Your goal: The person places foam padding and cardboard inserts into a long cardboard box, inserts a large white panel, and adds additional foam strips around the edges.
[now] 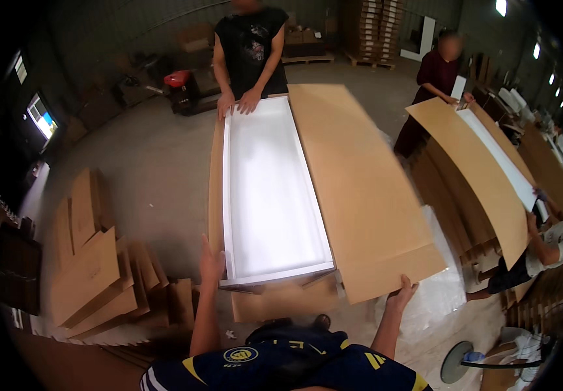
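A long white panel tray with a raised rim [272, 195] lies in an opened cardboard carton [216, 169] in front of me. My left hand [212, 264] is at the carton's near left side, fingers stretched along the wall beside the tray's corner. To the right, the carton's wide brown cardboard flap [360, 189] is folded out. My right hand [401, 293] grips the near edge of this flap close to its right corner. At the far end, a co-worker's hands [249, 101] rest on the tray's rim.
Flattened cartons [99, 267] are heaped at the left. A red pallet jack [178, 81] stands at the back. At the right, two people handle another cardboard sheet [474, 169] over a carton stack. Plastic wrap [425, 300] lies near my right hand; a round base [456, 362] stands lower right.
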The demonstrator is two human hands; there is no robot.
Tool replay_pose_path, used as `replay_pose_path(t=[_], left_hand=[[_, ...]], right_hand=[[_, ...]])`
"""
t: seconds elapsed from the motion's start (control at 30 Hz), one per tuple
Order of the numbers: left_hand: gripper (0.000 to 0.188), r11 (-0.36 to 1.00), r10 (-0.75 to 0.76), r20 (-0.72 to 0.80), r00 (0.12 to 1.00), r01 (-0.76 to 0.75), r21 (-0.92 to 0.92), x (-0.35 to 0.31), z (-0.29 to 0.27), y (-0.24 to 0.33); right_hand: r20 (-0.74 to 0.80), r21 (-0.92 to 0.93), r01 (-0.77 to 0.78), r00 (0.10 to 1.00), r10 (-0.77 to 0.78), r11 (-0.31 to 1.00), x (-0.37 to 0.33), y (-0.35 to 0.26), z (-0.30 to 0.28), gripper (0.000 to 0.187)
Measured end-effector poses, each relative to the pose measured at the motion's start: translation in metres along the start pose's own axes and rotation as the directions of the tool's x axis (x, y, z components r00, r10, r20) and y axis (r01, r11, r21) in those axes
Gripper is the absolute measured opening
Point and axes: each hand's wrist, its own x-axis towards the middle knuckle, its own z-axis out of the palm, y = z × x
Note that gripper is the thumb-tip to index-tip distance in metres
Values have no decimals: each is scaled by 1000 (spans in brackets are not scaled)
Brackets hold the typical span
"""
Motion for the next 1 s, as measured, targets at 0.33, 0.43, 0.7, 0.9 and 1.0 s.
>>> replay_pose_path(t=[0.33, 0.43, 0.7, 0.9, 1.0], left_hand=[[76, 422, -34, 484, 874, 452, -786, 18, 15, -8], [81, 276, 127, 392, 911, 347, -896, 19, 18, -16], [84, 513, 106, 451, 886, 340, -788, -25, -8, -63], [98, 474, -166, 580, 797, 580, -662, -60, 29, -50], [93, 429, -174, 487, 856, 511, -745, -74, 17, -76]], right_hand=[[986, -122, 789, 168, -20, 603, -135, -60, 95, 63], [994, 68, 879, -102, 46, 472, -166, -30, 117, 66], [758, 251, 833, -486, 435, 493, -188, 32, 97, 57], [849, -49, 755, -313, 425, 653, -147, 23, 84, 30], [933, -237, 768, 9, 360, 595, -116, 17, 70, 25]])
